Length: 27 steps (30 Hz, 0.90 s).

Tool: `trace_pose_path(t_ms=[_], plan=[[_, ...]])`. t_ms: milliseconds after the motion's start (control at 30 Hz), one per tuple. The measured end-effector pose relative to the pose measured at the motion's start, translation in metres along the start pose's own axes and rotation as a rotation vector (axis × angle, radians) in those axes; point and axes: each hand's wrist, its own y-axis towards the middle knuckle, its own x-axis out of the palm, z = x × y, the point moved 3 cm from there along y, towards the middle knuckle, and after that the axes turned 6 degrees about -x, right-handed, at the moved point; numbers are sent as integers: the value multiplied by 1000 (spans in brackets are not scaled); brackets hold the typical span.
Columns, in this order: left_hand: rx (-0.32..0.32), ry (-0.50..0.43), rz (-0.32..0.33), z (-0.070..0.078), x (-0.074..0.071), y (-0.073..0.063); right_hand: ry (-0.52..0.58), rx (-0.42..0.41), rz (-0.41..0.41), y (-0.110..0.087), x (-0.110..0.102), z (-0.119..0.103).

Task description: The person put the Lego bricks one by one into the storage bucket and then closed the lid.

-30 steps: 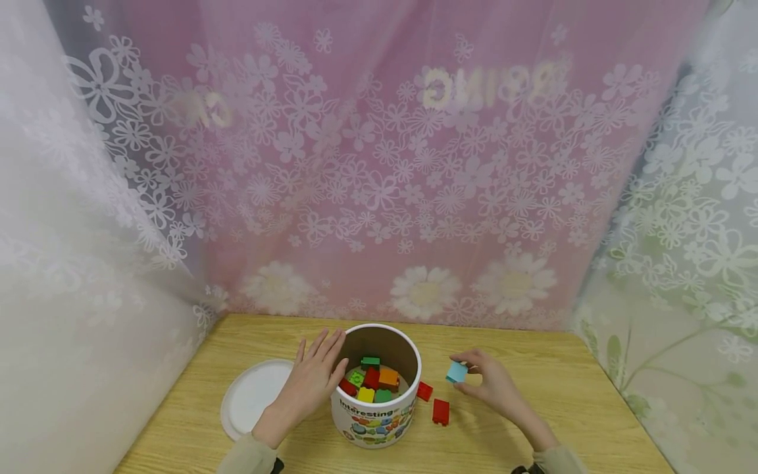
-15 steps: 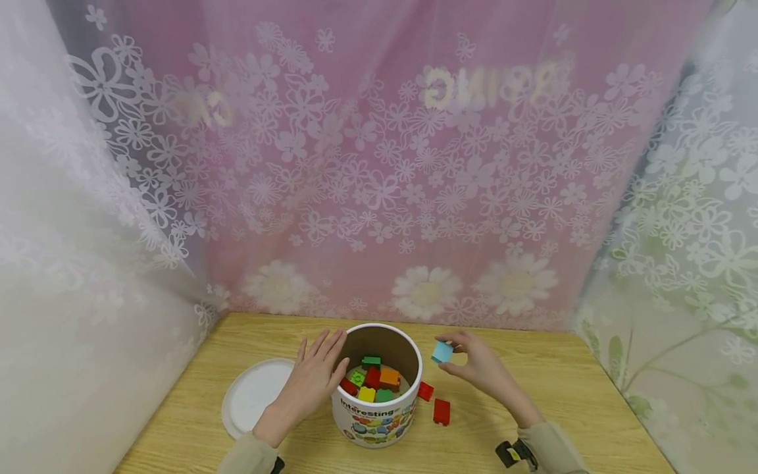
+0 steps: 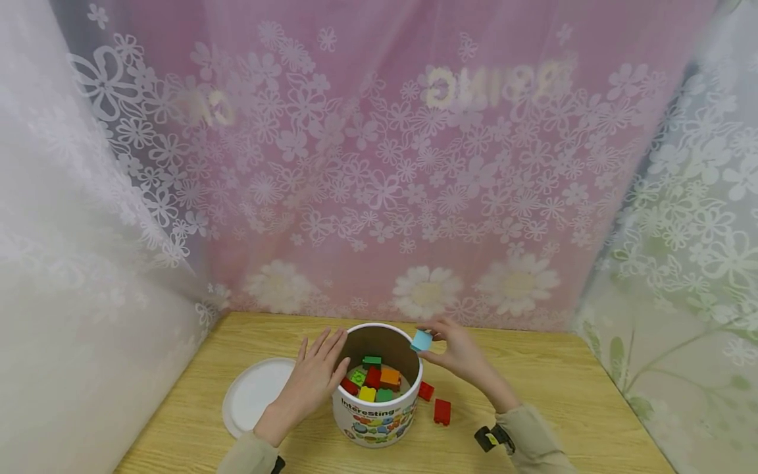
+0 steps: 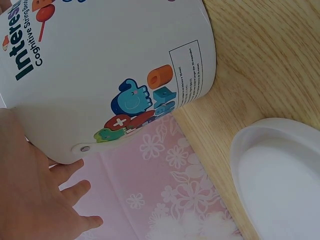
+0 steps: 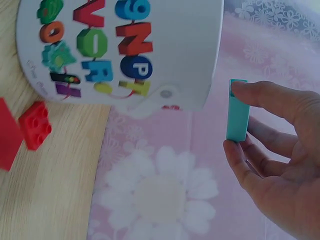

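Note:
A white printed bucket (image 3: 374, 424) stands on the table with several coloured building blocks inside, among them an orange block (image 3: 390, 378) and a yellow block (image 3: 367, 394). My left hand (image 3: 314, 375) rests on the bucket's left side with its fingers extended. At the bucket's right rim, my right hand (image 3: 462, 355) pinches a light blue building block (image 3: 422, 340) between thumb and fingers. In the right wrist view that blue block (image 5: 238, 111) appears edge-on, beside the bucket's wall. Two red blocks lie on the table right of the bucket, the nearer red block (image 3: 442, 411) and a farther red block (image 3: 426, 391).
A round white lid (image 3: 254, 395) lies on the wooden table (image 3: 551, 388) left of the bucket, partly behind the left forearm. A pink flowered curtain (image 3: 379, 197) hangs along the table's back edge, with pale curtains at both sides.
My right hand has carried the light blue block leftward and up, from over the table to the bucket's right rim. My left hand stays where it was on the bucket.

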Motion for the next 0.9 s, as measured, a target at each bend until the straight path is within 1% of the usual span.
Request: trace_pose_path(t_ms=[233, 433, 533, 733, 900], plan=[[-4, 2, 0, 1, -1, 0, 53, -5, -32, 14, 15, -8], [-3, 2, 6, 1, -2, 0, 110, -8, -63, 21, 30, -14], [1, 7, 11, 2, -1, 1, 109, -15, -74, 23, 38, -17], [2, -2, 4, 1, -1, 0, 113, -64, -92, 27, 55, -19], [5, 3, 4, 0, -1, 0, 94, -76, -122, 29, 66, -20]])
